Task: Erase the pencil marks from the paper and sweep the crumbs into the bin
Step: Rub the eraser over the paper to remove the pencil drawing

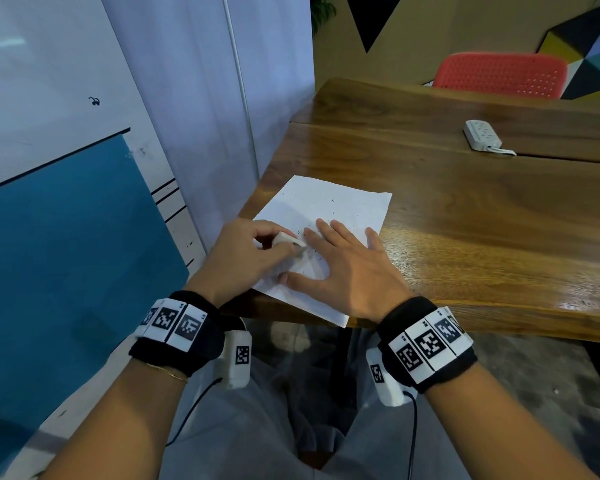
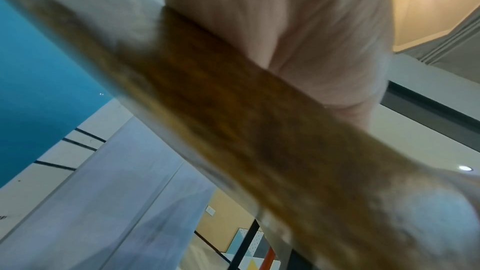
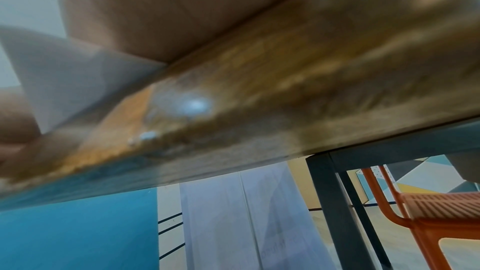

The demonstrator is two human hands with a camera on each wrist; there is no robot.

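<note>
Paper [image 1: 329, 216] lies on the near left corner of the wooden bench [image 1: 465, 209], turned askew, its long axis running from the near edge away to the upper right; one near corner overhangs the bench edge. Dark crumbs [image 1: 326, 202] speckle it. The left hand [image 1: 243, 254] pinches a white eraser [image 1: 286, 240] against the sheet. The right hand [image 1: 347, 271] presses flat, fingers spread. Bare wood stretches rightward to a power strip [image 1: 482, 135], well apart.
</note>
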